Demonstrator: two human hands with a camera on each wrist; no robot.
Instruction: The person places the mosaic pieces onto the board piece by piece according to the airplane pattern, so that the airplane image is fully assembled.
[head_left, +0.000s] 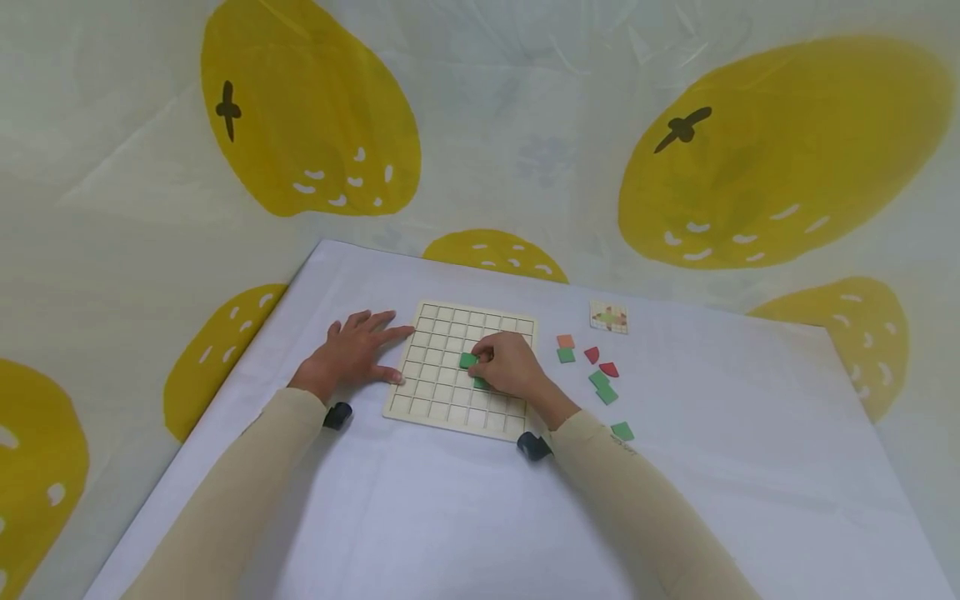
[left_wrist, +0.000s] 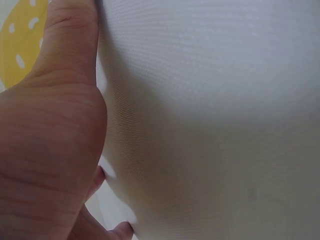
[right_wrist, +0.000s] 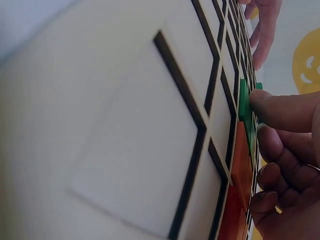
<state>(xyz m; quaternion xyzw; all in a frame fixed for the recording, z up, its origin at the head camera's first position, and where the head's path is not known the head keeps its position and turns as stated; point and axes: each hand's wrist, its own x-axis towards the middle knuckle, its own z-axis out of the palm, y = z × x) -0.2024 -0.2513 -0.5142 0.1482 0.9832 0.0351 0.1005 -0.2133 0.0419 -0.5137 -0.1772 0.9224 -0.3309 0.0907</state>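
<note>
A light wooden grid board [head_left: 435, 398] lies on the white table. Over its middle, my right hand [head_left: 513, 365] pinches a green square tile [head_left: 468, 360] between thumb and fingers. Another green tile [head_left: 481, 383] sits on the board beneath that hand. In the right wrist view, a green tile [right_wrist: 243, 100] stands by the thumb, with an orange tile [right_wrist: 242, 162] and a red tile [right_wrist: 232, 215] on the grid, mostly hidden by the hand in the head view. My left hand [head_left: 352, 354] is spread flat, index finger and thumb at the board's left edge.
Right of the board lie an orange square [head_left: 566, 341], several green squares [head_left: 607, 393] and two red curved pieces [head_left: 609, 369]. Behind them is a small pattern card [head_left: 609, 317]. Lemon-printed sheeting [head_left: 517, 150] rises beyond the table's back edge.
</note>
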